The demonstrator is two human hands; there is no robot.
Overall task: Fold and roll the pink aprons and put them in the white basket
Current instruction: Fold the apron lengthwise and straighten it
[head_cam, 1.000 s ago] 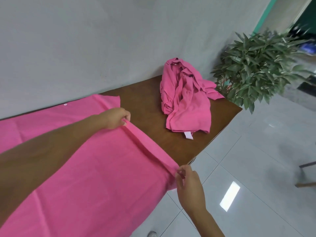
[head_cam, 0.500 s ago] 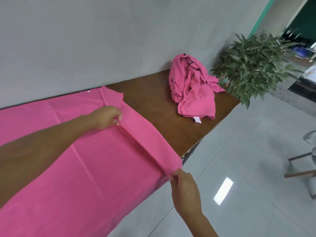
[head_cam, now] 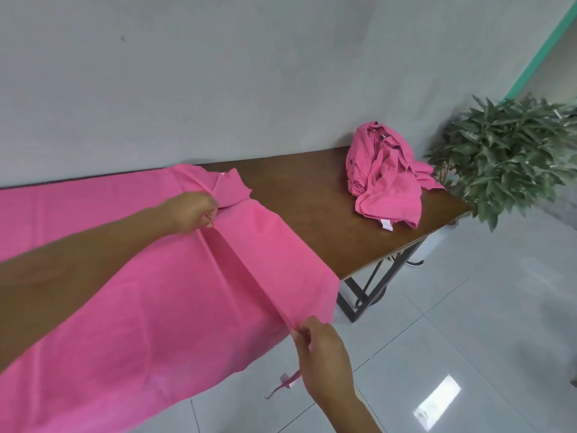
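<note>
Since the earlier pictures both hands have drawn the pinched edge further in over the cloth, so the turned-over strip, a thin ridge a second ago, is now a broad folded band (head_cam: 281, 254) along the right side of the flat, wide pink fabric apron (head_cam: 125, 307). This apron lies spread over the left part of the brown wooden table (head_cam: 306, 198), its near side hanging over the table's front edge. The left hand (head_cam: 190, 214), reaching in from the left on a bare forearm, has its fingers curled and pinches the far end of the crease, just beside a small turned-up corner of the cloth near the wall. The right hand (head_cam: 323, 354), coming up from the bottom of the view, pinches the near end of the same crease between thumb and fingers, off the table's front edge. The crease runs taut and straight between the two hands. Below the right hand a thin pink strap (head_cam: 285, 384) with a small white label dangles from the apron. Well apart, at the table's far right end, a heap of crumpled pink aprons (head_cam: 387, 182) rests on the bare wood, a white tag (head_cam: 387, 225) showing at its near edge. A leafy green plant (head_cam: 512, 157) stands just beyond that end, black metal table legs (head_cam: 371, 282) show underneath, and a glossy pale tiled floor (head_cam: 499, 307) lies below.
</note>
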